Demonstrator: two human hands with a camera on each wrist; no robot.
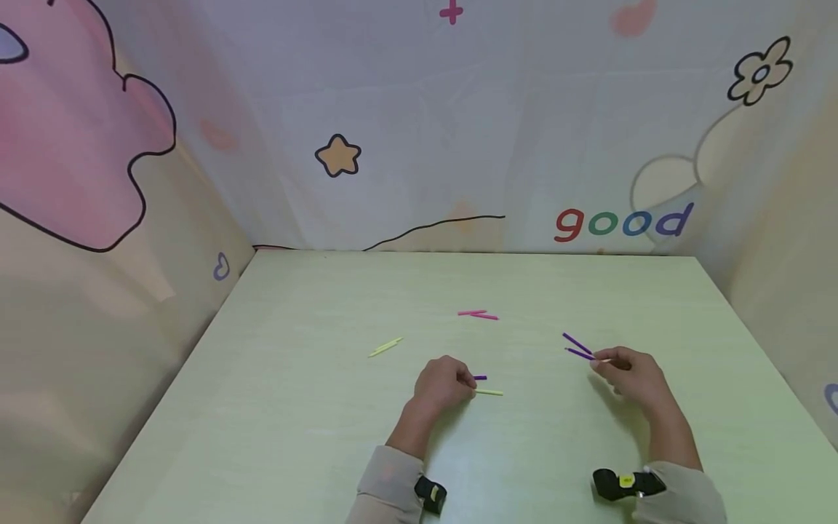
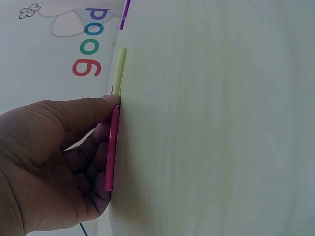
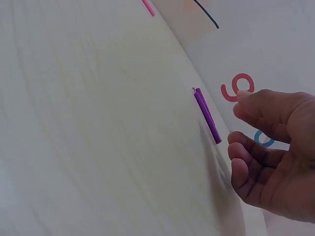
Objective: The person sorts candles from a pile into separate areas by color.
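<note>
Bench (pale) (image 1: 314,437) has a slim pink stick (image 2: 112,147) and slim yellow stick (image 2: 119,71) at the left hand (image 1: 447,382), can't tell if it's gripping tbh; right hand (image 1: 635,375) has fingers apart beside two slim purple sticks (image 3: 206,115).

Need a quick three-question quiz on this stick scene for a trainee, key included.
1. Multiple choice: which pair of sticks is nearest the right hand?
A) yellow
B) pink
C) purple

2. True or false: in the head view, the pink pair lies farther back on the table than the yellow pair.

3. Fill in the colour: in the left wrist view, the ____ stick lies alongside the curled fingers of the left hand.

Key:
1. C, the purple pair.
2. True.
3. Pink; the pink stick runs from near the thumb tip down past those fingers.
</note>
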